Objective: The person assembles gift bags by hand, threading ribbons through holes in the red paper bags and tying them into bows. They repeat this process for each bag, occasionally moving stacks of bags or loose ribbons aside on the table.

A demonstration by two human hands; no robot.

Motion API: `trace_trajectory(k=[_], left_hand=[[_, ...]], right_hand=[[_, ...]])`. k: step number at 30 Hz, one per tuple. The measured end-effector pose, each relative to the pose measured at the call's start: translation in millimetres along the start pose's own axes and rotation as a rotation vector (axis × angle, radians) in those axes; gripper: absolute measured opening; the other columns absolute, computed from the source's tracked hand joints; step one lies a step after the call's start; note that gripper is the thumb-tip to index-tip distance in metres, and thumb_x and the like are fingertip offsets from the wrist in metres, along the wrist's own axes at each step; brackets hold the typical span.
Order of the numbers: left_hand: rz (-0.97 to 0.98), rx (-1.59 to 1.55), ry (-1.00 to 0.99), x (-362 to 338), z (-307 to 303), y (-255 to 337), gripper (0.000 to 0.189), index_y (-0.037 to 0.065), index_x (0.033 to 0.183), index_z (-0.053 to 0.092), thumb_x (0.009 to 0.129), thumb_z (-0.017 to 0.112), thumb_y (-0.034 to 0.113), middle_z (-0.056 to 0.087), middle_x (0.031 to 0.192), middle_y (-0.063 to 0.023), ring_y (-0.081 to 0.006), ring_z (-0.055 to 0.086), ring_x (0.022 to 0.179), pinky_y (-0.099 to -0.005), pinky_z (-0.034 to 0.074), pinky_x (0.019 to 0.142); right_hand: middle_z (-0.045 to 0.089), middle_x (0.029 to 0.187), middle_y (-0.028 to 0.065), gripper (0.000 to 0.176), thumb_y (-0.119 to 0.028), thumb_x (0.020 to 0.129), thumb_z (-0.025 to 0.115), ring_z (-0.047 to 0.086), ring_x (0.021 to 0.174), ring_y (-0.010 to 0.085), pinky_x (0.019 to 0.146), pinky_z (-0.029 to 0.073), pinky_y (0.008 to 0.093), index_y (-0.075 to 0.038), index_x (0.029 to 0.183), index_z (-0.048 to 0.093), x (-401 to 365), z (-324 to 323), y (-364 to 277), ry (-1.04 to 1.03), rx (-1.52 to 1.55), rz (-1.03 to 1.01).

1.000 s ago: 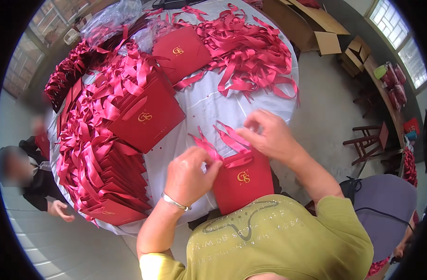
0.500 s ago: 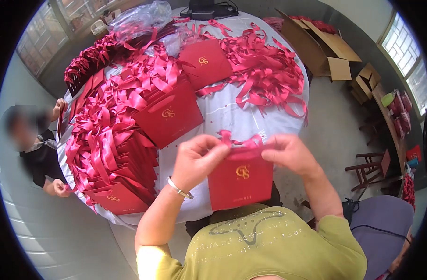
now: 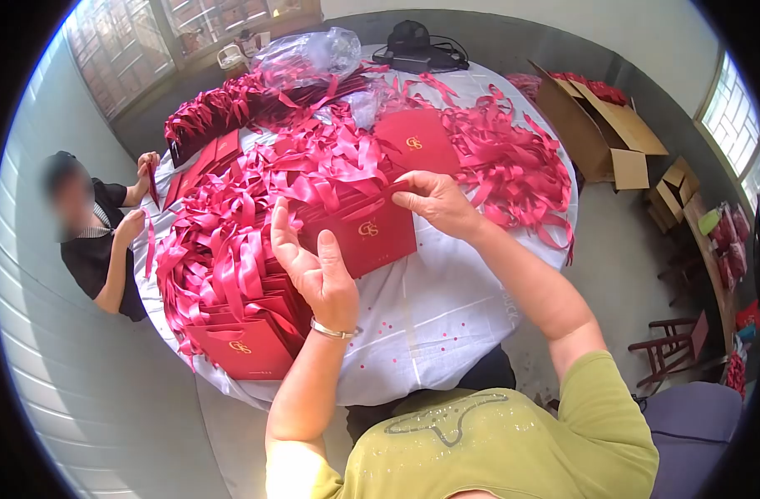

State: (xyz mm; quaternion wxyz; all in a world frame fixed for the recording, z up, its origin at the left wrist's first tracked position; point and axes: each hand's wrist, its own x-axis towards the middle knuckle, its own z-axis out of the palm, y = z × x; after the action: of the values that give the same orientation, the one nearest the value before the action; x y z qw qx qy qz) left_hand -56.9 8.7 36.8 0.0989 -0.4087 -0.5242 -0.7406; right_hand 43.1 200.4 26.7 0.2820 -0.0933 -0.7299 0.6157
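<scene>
A red paper bag with gold lettering (image 3: 367, 237) lies at the front of a row of similar bags on the round table. My right hand (image 3: 434, 201) pinches this bag at its top right corner. Beside the bag's left edge, my left hand (image 3: 318, 270) is raised with its fingers spread and holds nothing. Pink ribbon handles (image 3: 230, 229) spill over the stacked bags at the left. Another stack ends in a red bag (image 3: 243, 348) nearer me. Beyond my right hand lies a single red bag (image 3: 415, 140), next to a heap of loose pink ribbons (image 3: 513, 158).
A person (image 3: 97, 229) at the table's left side holds a red item and a ribbon. Clear plastic wrap (image 3: 313, 54) and a black object with a cable (image 3: 413, 50) lie at the far edge. Cardboard boxes (image 3: 600, 133) and a wooden stool (image 3: 667, 349) stand at the right.
The bag both my hands held near my body is now against the stack. My hands have moved forward, and my left hand has let go. The other person's hands have come closer together.
</scene>
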Motion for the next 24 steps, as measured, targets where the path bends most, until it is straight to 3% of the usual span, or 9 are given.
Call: trace_trajectory(k=[4, 7, 10, 11, 14, 16, 19, 21, 24], left_hand=[[0.017, -0.096, 0.003, -2, 1, 5, 0.058, -0.006, 0.144, 0.029, 0.097, 0.054, 0.017, 0.032, 0.151, -0.0186, -0.0278, 0.026, 0.143, -0.0424, 0.017, 0.118], [0.232, 0.028, -0.098, -7, 7, 8, 0.059, -0.005, 0.140, 0.034, 0.089, 0.059, 0.010, 0.036, 0.147, -0.0226, -0.0346, 0.035, 0.139, -0.0465, 0.024, 0.116], [0.351, 0.118, -0.324, -17, 11, 4, 0.055, -0.005, 0.133, 0.041, 0.081, 0.060, -0.003, 0.050, 0.135, -0.0234, -0.0357, 0.049, 0.127, -0.0460, 0.036, 0.109], [0.370, 0.142, -0.378, -20, 15, 8, 0.053, -0.005, 0.129, 0.047, 0.078, 0.063, -0.006, 0.056, 0.128, -0.0236, -0.0376, 0.055, 0.120, -0.0447, 0.041, 0.105], [0.227, 0.179, -0.548, -33, 21, 8, 0.052, -0.003, 0.125, 0.051, 0.075, 0.067, -0.005, 0.059, 0.122, -0.0202, -0.0366, 0.059, 0.112, -0.0396, 0.048, 0.096], [0.123, 0.187, -0.570, -39, 23, -2, 0.048, -0.002, 0.121, 0.052, 0.076, 0.069, -0.002, 0.061, 0.113, -0.0199, -0.0356, 0.062, 0.104, -0.0374, 0.051, 0.089], [-0.206, 0.162, -0.452, -42, 25, -9, 0.037, -0.001, 0.114, 0.054, 0.080, 0.070, 0.002, 0.061, 0.102, -0.0140, -0.0245, 0.063, 0.093, -0.0339, 0.052, 0.083], [-0.401, -0.009, -0.358, -40, 25, -22, 0.034, 0.000, 0.115, 0.052, 0.085, 0.068, 0.003, 0.060, 0.100, -0.0087, -0.0157, 0.061, 0.090, -0.0284, 0.051, 0.080], [-0.444, -0.101, -0.332, -37, 23, -31, 0.032, -0.001, 0.117, 0.051, 0.088, 0.065, 0.000, 0.060, 0.100, -0.0072, -0.0118, 0.059, 0.087, -0.0248, 0.050, 0.080]], right_hand=[[0.069, 0.100, 0.0010, 0.021, -0.006, 0.091, 0.069, 0.062, 0.093, 0.0079, 0.083, 0.052, 0.0242, -0.002, 0.111, 0.066, -4, 7, 4, 0.056, 0.014, -0.015], [0.067, 0.103, 0.0032, 0.028, -0.003, 0.089, 0.071, 0.063, 0.092, 0.0097, 0.081, 0.053, 0.0254, -0.001, 0.115, 0.060, -9, 15, 10, 0.156, 0.036, -0.055], [0.061, 0.098, 0.0003, 0.035, -0.003, 0.087, 0.073, 0.058, 0.082, 0.0048, 0.069, 0.050, 0.0202, -0.003, 0.118, 0.056, -24, 15, 22, 0.250, -0.048, -0.064], [0.059, 0.097, -0.0007, 0.035, -0.007, 0.088, 0.073, 0.056, 0.079, 0.0032, 0.064, 0.048, 0.0181, -0.004, 0.119, 0.056, -23, 16, 26, 0.251, 0.070, -0.104], [0.062, 0.094, 0.0009, 0.040, -0.018, 0.086, 0.078, 0.055, 0.068, 0.0033, 0.059, 0.047, 0.0190, -0.003, 0.117, 0.058, -22, 7, 32, 0.266, 0.116, -0.056], [0.062, 0.093, 0.0016, 0.048, -0.021, 0.083, 0.079, 0.056, 0.068, 0.0031, 0.059, 0.047, 0.0200, -0.002, 0.121, 0.057, -25, -4, 34, 0.209, -0.111, -0.037], [0.060, 0.106, 0.0017, 0.055, -0.015, 0.082, 0.079, 0.056, 0.070, 0.0035, 0.062, 0.049, 0.0209, -0.001, 0.129, 0.053, -26, 5, 31, 0.118, -0.262, 0.025], [0.063, 0.106, 0.0073, 0.058, -0.022, 0.079, 0.082, 0.057, 0.068, 0.0076, 0.061, 0.050, 0.0247, 0.000, 0.127, 0.056, -28, 13, 40, 0.200, -0.404, -0.109], [0.061, 0.107, 0.0112, 0.060, -0.026, 0.078, 0.082, 0.060, 0.070, 0.0119, 0.063, 0.051, 0.0271, 0.000, 0.126, 0.057, -29, 14, 35, 0.205, -0.415, -0.084]])
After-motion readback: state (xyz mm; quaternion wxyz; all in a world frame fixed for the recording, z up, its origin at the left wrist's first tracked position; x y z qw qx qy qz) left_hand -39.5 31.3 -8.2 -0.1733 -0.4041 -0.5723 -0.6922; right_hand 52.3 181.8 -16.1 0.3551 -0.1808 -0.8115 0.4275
